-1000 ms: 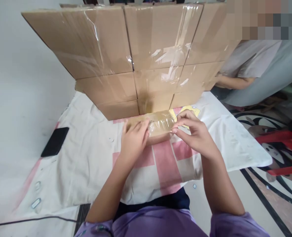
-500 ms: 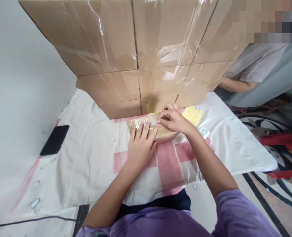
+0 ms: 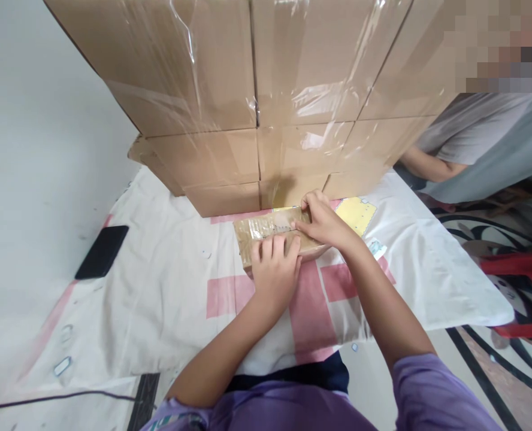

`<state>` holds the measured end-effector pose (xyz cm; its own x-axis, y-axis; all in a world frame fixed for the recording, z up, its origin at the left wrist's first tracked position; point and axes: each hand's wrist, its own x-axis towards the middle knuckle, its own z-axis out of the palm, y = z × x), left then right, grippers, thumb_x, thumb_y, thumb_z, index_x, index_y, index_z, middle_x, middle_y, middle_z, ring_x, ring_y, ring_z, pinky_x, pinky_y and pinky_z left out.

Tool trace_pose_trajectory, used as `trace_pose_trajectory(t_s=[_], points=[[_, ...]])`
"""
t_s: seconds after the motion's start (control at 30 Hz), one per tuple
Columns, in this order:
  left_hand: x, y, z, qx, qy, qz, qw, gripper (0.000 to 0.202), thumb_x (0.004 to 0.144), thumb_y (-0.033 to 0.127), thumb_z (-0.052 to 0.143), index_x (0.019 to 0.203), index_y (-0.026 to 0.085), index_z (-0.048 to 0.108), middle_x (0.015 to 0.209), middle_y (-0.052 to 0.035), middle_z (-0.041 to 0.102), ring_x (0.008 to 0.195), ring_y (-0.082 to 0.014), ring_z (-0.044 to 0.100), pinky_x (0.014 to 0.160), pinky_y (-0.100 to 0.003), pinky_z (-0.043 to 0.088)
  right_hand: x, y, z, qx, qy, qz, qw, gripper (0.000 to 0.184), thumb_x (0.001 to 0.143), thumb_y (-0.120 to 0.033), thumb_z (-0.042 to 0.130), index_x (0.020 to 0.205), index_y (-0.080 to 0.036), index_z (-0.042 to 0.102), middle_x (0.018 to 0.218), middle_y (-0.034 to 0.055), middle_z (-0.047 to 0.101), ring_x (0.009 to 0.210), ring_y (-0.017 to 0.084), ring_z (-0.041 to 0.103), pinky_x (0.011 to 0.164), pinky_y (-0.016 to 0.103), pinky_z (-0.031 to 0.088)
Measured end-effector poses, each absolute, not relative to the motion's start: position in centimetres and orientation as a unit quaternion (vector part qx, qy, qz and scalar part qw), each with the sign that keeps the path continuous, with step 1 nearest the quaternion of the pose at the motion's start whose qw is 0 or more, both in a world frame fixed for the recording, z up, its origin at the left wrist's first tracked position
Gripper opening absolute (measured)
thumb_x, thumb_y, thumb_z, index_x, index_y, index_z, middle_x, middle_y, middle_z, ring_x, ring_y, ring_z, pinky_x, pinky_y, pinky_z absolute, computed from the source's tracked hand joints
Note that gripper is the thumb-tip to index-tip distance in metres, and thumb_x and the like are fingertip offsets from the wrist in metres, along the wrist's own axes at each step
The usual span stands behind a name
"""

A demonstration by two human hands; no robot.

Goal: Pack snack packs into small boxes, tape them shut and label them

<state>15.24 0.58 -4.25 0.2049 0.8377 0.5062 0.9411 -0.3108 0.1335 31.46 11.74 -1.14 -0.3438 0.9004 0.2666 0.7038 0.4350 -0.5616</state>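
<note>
A small brown cardboard box (image 3: pixel 259 230) covered in clear tape lies on a white and pink cloth (image 3: pixel 158 281) in front of me. My left hand (image 3: pixel 275 272) rests on the box's near side with its fingers laid flat over the top edge. My right hand (image 3: pixel 322 224) presses on the box's top right, fingers bent down against the tape. A yellow card (image 3: pixel 358 212) lies just right of the box, beside my right wrist.
A tall stack of taped cardboard boxes (image 3: pixel 257 96) rises right behind the small box. A black phone (image 3: pixel 102 251) lies at the cloth's left edge. Another person (image 3: pixel 477 143) in grey sits at the right. Red plastic furniture (image 3: pixel 522 269) stands on the patterned floor, far right.
My right hand has moved left from the box's right end onto its top. My left hand has slid from the left part to the near middle. The view has shifted closer.
</note>
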Motion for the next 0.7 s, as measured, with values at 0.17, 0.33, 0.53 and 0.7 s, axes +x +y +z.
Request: trace_pose_trajectory(t_s=[0.17, 0.33, 0.53, 0.7], points=[[15.7, 0.4, -4.0, -0.79, -0.548, -0.267, 0.069, 0.036, 0.102, 0.029, 0.048, 0.134, 0.027, 0.063, 0.144, -0.0063, 0.064, 0.129, -0.0292, 0.056, 0.109, -0.054, 0.035, 31.4, 12.0, -1.4, -0.507, -0.789, 0.192, 0.289, 0.031, 0.079, -0.029, 0.07, 0.089, -0.025, 0.041, 0.097, 0.0045, 0.048, 0.091, 0.025, 0.05, 0.084, 0.04, 0.045], [16.8, 0.2, -4.7, -0.796, -0.528, -0.292, 0.055, 0.038, 0.103, 0.025, 0.045, 0.137, 0.024, 0.061, 0.144, -0.0066, 0.065, 0.131, -0.0267, 0.057, 0.11, -0.051, 0.035, 31.4, 11.9, -1.7, -0.508, -0.787, 0.189, 0.293, 0.03, 0.079, -0.031, 0.07, 0.09, -0.025, 0.043, 0.098, 0.005, 0.049, 0.094, 0.025, 0.051, 0.087, 0.041, 0.044], [16.8, -1.8, -5.0, -0.792, -0.484, -0.367, 0.064, 0.03, 0.096, 0.026, 0.056, 0.124, 0.023, 0.067, 0.126, -0.0104, 0.074, 0.121, -0.0269, 0.064, 0.11, -0.048, 0.037, 30.9, 11.4, -1.2, -0.498, -0.767, 0.182, 0.36, 0.024, 0.078, -0.027, 0.069, 0.082, -0.025, 0.046, 0.09, 0.0039, 0.055, 0.091, 0.025, 0.055, 0.086, 0.041, 0.046], [10.7, -4.7, -7.0, -0.805, -0.377, -0.452, 0.07, 0.012, 0.086, 0.017, 0.062, 0.092, 0.026, 0.067, 0.079, 0.0, 0.072, 0.079, -0.0168, 0.067, 0.089, -0.039, 0.045, 34.7, 10.0, -0.5, -0.445, -0.55, 0.168, 0.686, 0.025, 0.083, -0.024, 0.066, 0.071, -0.027, 0.045, 0.079, 0.0016, 0.059, 0.077, 0.02, 0.062, 0.079, 0.039, 0.049]])
